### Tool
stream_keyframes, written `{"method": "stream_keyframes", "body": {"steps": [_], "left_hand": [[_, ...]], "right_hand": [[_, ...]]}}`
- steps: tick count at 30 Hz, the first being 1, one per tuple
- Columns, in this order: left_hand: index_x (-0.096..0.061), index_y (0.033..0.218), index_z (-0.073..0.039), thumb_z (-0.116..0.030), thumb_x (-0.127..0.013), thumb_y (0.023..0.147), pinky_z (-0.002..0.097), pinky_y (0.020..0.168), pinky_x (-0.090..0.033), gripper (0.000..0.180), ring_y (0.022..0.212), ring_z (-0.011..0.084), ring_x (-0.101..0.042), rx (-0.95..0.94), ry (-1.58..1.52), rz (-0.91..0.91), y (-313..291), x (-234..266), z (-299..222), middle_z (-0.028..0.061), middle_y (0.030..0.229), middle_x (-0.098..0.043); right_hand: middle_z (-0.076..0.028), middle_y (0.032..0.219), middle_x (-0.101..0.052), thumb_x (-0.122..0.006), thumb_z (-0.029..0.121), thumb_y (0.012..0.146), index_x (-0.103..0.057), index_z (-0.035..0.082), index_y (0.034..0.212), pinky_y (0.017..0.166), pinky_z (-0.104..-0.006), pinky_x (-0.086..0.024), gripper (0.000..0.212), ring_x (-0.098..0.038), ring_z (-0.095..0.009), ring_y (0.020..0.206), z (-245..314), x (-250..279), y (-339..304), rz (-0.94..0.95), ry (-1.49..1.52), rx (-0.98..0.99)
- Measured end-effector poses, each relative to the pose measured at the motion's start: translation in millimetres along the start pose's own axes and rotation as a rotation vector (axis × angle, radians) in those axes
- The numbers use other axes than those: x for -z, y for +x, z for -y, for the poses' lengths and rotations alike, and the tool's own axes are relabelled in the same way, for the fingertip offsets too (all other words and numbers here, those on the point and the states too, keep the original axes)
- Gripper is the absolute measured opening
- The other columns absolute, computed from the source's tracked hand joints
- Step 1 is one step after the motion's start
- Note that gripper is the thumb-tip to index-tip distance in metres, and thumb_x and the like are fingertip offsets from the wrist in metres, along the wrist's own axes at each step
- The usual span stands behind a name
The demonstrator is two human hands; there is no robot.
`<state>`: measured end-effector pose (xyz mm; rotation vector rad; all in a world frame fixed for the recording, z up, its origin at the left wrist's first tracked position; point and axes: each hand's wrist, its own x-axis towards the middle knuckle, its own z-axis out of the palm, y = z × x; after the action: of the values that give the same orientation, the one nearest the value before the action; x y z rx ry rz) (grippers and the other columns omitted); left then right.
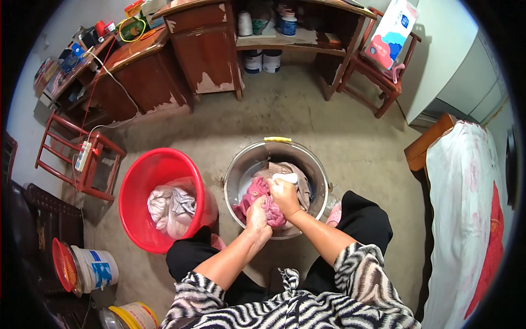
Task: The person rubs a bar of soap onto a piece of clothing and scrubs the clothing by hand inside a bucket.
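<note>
A round steel tub (233,170) stands on the floor between my feet. Inside it lie a wet pink garment (255,192) and a beige knitted garment (303,189). My left hand (256,215) is closed on the near part of the pink garment. Just above it, my right hand (284,198) grips a white bar that looks like soap (286,177), its rounded end showing past the fingers. The right hand rests over the pink cloth, close to the left. Part of the pink garment is hidden beneath both hands.
To the left stands a red plastic tub (131,203) with whitish and grey laundry (172,207). A red chair (101,164) carries a power strip (83,156). White buckets (98,268) sit lower left. Worn cabinets (200,55) line the far side, and a covered bed (457,219) is right.
</note>
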<state>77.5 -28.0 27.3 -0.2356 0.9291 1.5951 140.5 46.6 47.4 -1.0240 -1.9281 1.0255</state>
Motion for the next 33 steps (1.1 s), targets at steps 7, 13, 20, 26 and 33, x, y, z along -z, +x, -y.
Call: {"method": "stream_keyframes", "body": {"steps": [7,13,20,26,33], "left_hand": [[-0.048,0.067,-0.013,-0.027,-0.046,0.088,0.0293,0.057,-0.044,0.025,0.064,0.0130,-0.053,-0.211,-0.249,0.401,19.2,28.6,-14.9,-0.0014,0.065,-0.051],[-0.058,0.096,-0.008,-0.031,-0.049,0.088,0.0359,0.080,-0.049,0.026,0.088,0.0192,-0.059,0.028,0.032,-0.087,5.3,-7.1,-15.0,0.0062,0.092,-0.061],[-0.045,0.118,-0.007,-0.061,-0.035,0.086,0.0474,0.095,-0.040,0.063,0.107,0.0301,-0.052,0.047,-0.165,0.180,-10.6,-20.4,-65.1,0.0149,0.114,-0.053],[-0.046,0.115,-0.004,-0.044,-0.035,0.094,0.0495,0.098,-0.036,0.046,0.109,0.0299,-0.050,-0.146,-0.201,0.107,9.7,-5.5,-55.1,0.0161,0.114,-0.052],[-0.046,0.119,-0.008,-0.053,-0.042,0.088,0.0461,0.098,-0.035,0.055,0.109,0.0284,-0.050,0.081,-0.029,0.061,3.4,-3.3,-35.4,0.0128,0.115,-0.053]], "right_hand": [[-0.018,0.064,-0.054,-0.058,0.021,0.081,-0.053,0.005,0.065,0.056,-0.0427,-0.042,0.024,-0.055,-0.036,0.063,73.8,-11.2,-25.5,0.022,0.035,0.238],[-0.020,0.071,-0.057,-0.051,0.024,0.086,-0.053,0.001,0.068,0.060,-0.0438,-0.042,0.029,-0.054,-0.038,0.069,-23.0,7.6,-1.3,-0.040,-0.232,-0.134],[-0.017,0.115,-0.051,-0.056,0.043,0.085,-0.039,0.002,0.126,0.090,-0.0317,-0.038,0.061,-0.051,-0.023,0.103,1.5,32.0,-10.4,0.499,0.364,-0.256],[-0.008,0.092,-0.057,-0.068,0.027,0.071,-0.053,0.001,0.107,0.078,-0.0277,-0.043,0.047,-0.054,-0.015,0.085,-7.0,40.0,-20.2,0.419,0.201,-0.224],[-0.004,0.090,-0.059,-0.054,0.001,0.063,-0.055,0.000,0.106,0.079,-0.0262,-0.044,0.042,-0.056,-0.014,0.083,9.0,37.3,-9.4,-0.014,0.714,-0.290]]}}
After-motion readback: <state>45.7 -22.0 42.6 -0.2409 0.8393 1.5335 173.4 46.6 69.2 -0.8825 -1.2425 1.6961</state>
